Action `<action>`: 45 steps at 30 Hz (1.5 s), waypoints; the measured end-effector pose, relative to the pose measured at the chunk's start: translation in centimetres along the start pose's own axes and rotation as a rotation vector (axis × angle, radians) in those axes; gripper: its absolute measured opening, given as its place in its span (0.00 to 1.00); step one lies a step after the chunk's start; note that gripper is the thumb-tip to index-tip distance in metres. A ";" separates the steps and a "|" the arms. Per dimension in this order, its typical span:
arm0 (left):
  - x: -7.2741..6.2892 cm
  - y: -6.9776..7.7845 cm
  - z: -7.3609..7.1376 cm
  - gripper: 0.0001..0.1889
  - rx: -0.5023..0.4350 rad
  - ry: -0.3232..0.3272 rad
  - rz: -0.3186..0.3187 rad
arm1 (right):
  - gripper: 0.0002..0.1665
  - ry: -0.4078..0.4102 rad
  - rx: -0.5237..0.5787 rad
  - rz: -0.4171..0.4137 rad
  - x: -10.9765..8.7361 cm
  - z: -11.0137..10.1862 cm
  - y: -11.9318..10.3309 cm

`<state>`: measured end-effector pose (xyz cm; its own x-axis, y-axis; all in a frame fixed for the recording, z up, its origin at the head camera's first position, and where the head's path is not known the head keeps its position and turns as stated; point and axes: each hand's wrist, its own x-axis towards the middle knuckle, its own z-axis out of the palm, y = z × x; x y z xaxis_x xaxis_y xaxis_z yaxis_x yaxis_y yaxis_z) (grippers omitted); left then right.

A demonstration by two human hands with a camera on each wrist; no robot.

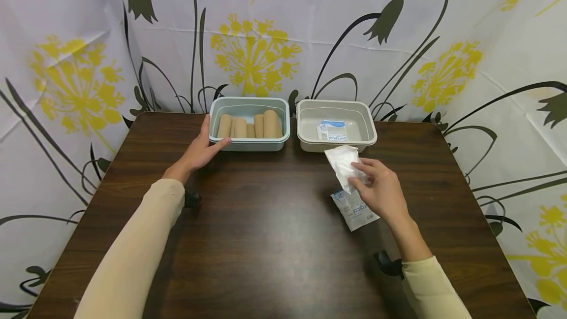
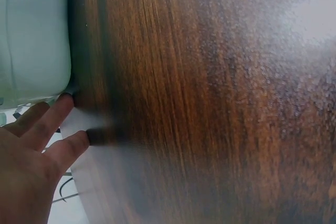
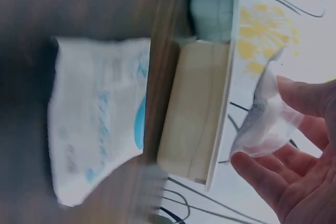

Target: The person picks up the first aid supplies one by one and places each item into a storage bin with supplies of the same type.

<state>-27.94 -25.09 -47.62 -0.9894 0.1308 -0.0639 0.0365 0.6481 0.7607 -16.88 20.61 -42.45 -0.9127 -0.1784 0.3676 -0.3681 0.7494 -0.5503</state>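
Note:
In the head view my left hand is at the left end of the blue-grey tub, thumb along its front and fingers at its side. Several tan rolls stand in that tub. A thin white packet is pinched between the thumb and fingers of my right hand, in front of the beige tub. Inside the beige tub lies a flat packet with blue and "Surgical" print. Another printed packet lies on the table below the right hand; the right wrist view shows this packet close up.
Both tubs stand side by side near the back edge of the dark wood table. A white curtain with yellow and grey flowers hangs behind and around the table.

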 end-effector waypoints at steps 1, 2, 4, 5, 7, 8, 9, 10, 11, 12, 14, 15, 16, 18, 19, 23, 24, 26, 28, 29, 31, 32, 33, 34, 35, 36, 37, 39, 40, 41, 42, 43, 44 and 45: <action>0.0 0.0 0.0 0.54 0.001 -0.001 0.000 | 0.21 -0.007 0.003 0.017 0.8 0.0 0.2; 0.0 0.0 0.0 0.54 0.000 -0.002 -0.001 | 0.22 -0.009 0.007 0.030 1.7 0.1 0.3; 0.0 0.1 0.0 0.54 0.001 -0.001 -0.006 | 0.22 -0.016 -0.003 0.046 3.4 0.3 0.6; 0.0 0.1 0.0 0.54 0.001 0.000 -0.011 | 0.22 -0.018 -0.006 0.052 4.3 0.5 0.7; 0.0 0.1 0.0 0.54 0.006 -0.001 -0.012 | 0.22 -0.022 -0.004 0.067 6.0 0.9 0.9; 0.0 0.1 0.0 0.54 0.008 -0.002 -0.013 | 0.22 -0.022 -0.003 0.074 6.8 1.1 1.1; 0.0 0.1 0.0 0.54 0.010 -0.003 -0.014 | 0.23 -0.028 -0.002 0.086 7.6 1.4 1.2; 0.0 0.0 0.0 0.54 0.011 -0.003 -0.012 | 0.23 -0.033 0.002 0.097 8.4 1.6 1.3; 0.0 0.0 0.0 0.54 0.013 -0.004 -0.013 | 0.23 -0.042 0.001 0.109 9.1 1.8 1.4; 0.1 0.0 0.0 0.55 0.013 -0.006 -0.011 | 0.23 -0.052 -0.007 0.122 9.7 2.0 1.6; 0.0 0.0 0.0 0.55 0.010 -0.009 -0.016 | 0.24 -0.071 -0.021 0.146 10.9 2.4 1.8; 0.0 0.0 0.0 0.55 0.008 -0.006 -0.019 | 0.24 -0.083 -0.029 0.159 11.4 2.6 1.9; 0.0 0.0 -0.1 0.55 0.007 -0.004 -0.019 | 0.25 -0.092 -0.035 0.167 11.9 2.8 1.9; 0.0 0.1 -0.1 0.55 0.002 0.000 -0.018 | 0.25 -0.100 -0.048 0.175 12.7 3.3 1.9; 0.0 0.1 -0.1 0.55 0.003 0.002 -0.016 | 0.25 -0.101 -0.043 0.180 13.0 3.4 1.8; -0.1 0.0 -0.1 0.54 0.006 -0.003 -0.015 | 0.24 -0.106 -0.050 0.176 13.9 4.3 1.6; -0.2 0.0 -0.1 0.54 0.009 -0.005 -0.013 | 0.24 -0.106 -0.052 0.174 14.1 4.6 1.6; -0.2 0.0 0.0 0.54 0.011 -0.007 -0.016 | 0.24 -0.102 -0.050 0.180 14.3 5.0 1.5; -0.2 0.0 0.0 0.54 0.013 -0.002 -0.016 | 0.25 -0.099 -0.035 0.183 14.4 5.5 1.5; -0.2 0.1 0.0 0.54 0.014 -0.002 -0.016 | 0.25 -0.102 -0.028 0.183 14.4 5.6 1.5; -0.2 0.1 0.0 0.54 0.015 0.000 -0.018 | 0.26 -0.109 -0.018 0.182 14.2 5.9 1.8; -0.1 0.1 0.0 0.54 0.016 0.001 -0.019 | 0.26 -0.115 -0.015 0.177 14.0 5.9 2.0; -0.1 0.1 0.0 0.54 0.015 0.001 -0.019 | 0.26 -0.122 -0.014 0.173 13.8 5.9 2.2; 0.0 0.2 0.0 0.54 0.015 0.001 -0.018 | 0.25 -0.127 -0.013 0.167 13.6 5.8 2.4; 0.0 0.2 0.0 0.54 0.017 0.002 -0.018 | 0.24 -0.127 -0.015 0.159 13.3 5.8 2.6; 0.0 0.2 0.0 0.54 0.018 0.003 -0.017 | 0.23 -0.126 -0.016 0.150 13.1 5.7 2.9; 0.0 0.2 0.0 0.54 0.018 0.003 -0.016 | 0.22 -0.122 -0.014 0.142 12.8 5.5 3.1; 0.0 0.2 0.0 0.54 0.018 0.003 -0.016 | 0.21 -0.111 -0.009 0.115 12.3 5.1 3.4; 0.0 0.2 0.0 0.54 0.018 0.002 -0.017 | 0.20 -0.103 -0.007 0.099 12.1 5.0 3.5; 0.0 0.3 -0.1 0.54 0.017 0.001 -0.019 | 0.20 -0.095 -0.010 0.084 11.9 4.8 3.7; -0.1 0.3 -0.1 0.54 0.015 -0.001 -0.020 | 0.20 -0.086 -0.013 0.071 11.6 4.6 3.8; -0.1 0.3 -0.1 0.54 0.014 -0.002 -0.021 | 0.19 -0.073 -0.014 0.054 11.3 4.4 3.9; -0.1 0.3 -0.1 0.54 0.012 -0.002 -0.022 | 0.19 -0.062 -0.014 0.033 11.1 4.1 4.0; -0.2 0.3 -0.1 0.54 0.010 -0.002 -0.021 | 0.19 -0.050 -0.017 0.014 10.8 3.9 4.1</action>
<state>-27.77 -25.00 -47.37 -0.9897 0.1183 -0.0808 0.0172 0.6578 0.7530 -28.91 19.26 -43.68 -0.9257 -0.1993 0.3215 -0.3525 0.7625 -0.5425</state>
